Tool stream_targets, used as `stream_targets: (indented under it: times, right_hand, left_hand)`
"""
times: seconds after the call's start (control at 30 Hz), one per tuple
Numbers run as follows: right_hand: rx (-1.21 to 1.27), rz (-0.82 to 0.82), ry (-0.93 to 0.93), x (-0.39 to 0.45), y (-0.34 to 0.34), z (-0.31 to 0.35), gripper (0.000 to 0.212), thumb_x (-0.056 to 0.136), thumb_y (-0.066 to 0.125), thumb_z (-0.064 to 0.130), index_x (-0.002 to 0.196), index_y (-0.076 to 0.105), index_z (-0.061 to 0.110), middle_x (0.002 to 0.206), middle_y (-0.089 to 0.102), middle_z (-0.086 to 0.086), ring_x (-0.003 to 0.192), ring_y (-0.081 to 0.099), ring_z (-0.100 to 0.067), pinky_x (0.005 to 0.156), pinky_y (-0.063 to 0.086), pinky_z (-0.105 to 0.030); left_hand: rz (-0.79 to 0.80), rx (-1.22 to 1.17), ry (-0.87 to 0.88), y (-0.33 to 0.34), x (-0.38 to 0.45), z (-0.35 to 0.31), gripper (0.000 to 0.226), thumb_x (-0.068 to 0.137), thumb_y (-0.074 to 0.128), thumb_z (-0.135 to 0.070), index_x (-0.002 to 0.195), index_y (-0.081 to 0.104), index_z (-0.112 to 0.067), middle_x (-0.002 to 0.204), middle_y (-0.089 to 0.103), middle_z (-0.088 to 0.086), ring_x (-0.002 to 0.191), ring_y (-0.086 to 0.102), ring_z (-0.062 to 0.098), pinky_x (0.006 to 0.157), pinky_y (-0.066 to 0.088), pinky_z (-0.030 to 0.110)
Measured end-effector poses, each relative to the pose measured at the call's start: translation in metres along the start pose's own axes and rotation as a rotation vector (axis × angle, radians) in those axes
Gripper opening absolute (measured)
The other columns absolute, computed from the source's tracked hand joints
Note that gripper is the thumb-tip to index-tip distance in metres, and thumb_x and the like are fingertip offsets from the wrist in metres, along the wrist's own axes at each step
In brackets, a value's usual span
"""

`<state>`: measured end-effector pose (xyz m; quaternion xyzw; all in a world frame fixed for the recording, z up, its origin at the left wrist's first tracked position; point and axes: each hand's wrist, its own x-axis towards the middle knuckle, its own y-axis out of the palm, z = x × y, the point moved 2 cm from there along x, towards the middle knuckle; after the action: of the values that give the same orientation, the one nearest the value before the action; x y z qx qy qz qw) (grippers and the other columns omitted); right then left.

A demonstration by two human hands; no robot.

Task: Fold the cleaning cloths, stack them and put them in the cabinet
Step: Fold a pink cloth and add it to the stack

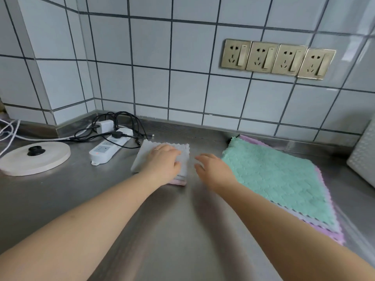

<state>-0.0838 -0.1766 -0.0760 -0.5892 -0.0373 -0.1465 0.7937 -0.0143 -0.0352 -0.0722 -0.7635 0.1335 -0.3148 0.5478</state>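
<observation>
**Folded cloths could slip out of square**

Cleaning cloths sit in two groups on the steel counter (162, 230): a small folded stack (183, 159), grey on top with pink showing at its near edge, and an unfolded pile (274, 179) to the right, teal uppermost over grey and pink.

The left hand (162, 163) presses flat on the folded stack, fingers spread and gripping nothing. The right hand (213, 169) hovers between the groups, loosely open and empty.

Smooth steel gives little friction, so a sideways push may skew the stack. Pulling the teal cloth could drag the layers beneath it. The power strip (109, 148) and tangled cables (125, 126) lie just beside the stack, where a cloth edge might catch.
</observation>
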Motion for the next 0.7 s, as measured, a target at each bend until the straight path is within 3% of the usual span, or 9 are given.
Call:
stream_targets:
  times: [0.13,0.27,0.47,0.53,0.7]
  right_hand:
    - [-0.068,-0.067,0.073,-0.028,-0.040,-0.062,0.033,0.098,0.040,0.029,0.126,0.059,0.027,0.144,0.045,0.006,0.128,0.045,-0.017,0.101,0.037,-0.029]
    - [-0.132,0.035,0.176,-0.064,-0.067,-0.117,0.028,0.094,0.051,0.035,0.117,0.066,0.028,0.129,0.058,0.006,0.115,0.055,-0.016,0.090,0.045,-0.027]
    - [-0.161,0.142,0.085,-0.093,-0.068,-0.144,0.042,0.086,0.061,0.047,0.123,0.062,0.029,0.125,0.062,0.010,0.112,0.056,-0.012,0.091,0.043,-0.021]
    - [-0.180,0.118,0.060,-0.092,-0.066,-0.148,0.037,0.088,0.057,0.046,0.121,0.063,0.028,0.120,0.065,0.009,0.109,0.059,-0.014,0.088,0.046,-0.024]
    - [-0.214,-0.010,0.030,-0.089,-0.063,-0.150,0.030,0.098,0.042,0.035,0.095,0.065,0.015,0.089,0.070,-0.008,0.081,0.061,-0.030,0.064,0.042,-0.033]
  left_hand:
    - [0.003,-0.060,0.174,0.007,0.004,-0.058,0.043,0.092,0.048,-0.030,0.134,0.049,-0.021,0.140,0.047,-0.001,0.133,0.035,0.019,0.111,0.023,0.029]
    - [0.107,-0.166,0.223,0.030,0.009,-0.103,0.042,0.091,0.052,-0.030,0.133,0.051,-0.022,0.136,0.050,0.001,0.128,0.040,0.022,0.106,0.033,0.031]
    - [0.233,-0.210,0.324,0.059,0.013,-0.136,0.042,0.085,0.062,-0.039,0.123,0.061,-0.020,0.124,0.058,0.000,0.119,0.050,0.018,0.101,0.039,0.031]
    - [0.205,-0.131,0.368,0.059,0.013,-0.137,0.039,0.088,0.057,-0.043,0.121,0.061,-0.023,0.122,0.058,-0.002,0.117,0.051,0.017,0.097,0.041,0.030]
    - [0.131,0.156,0.521,0.052,0.011,-0.140,0.035,0.096,0.040,-0.041,0.109,0.061,-0.016,0.107,0.062,0.002,0.105,0.055,0.022,0.079,0.039,0.031]
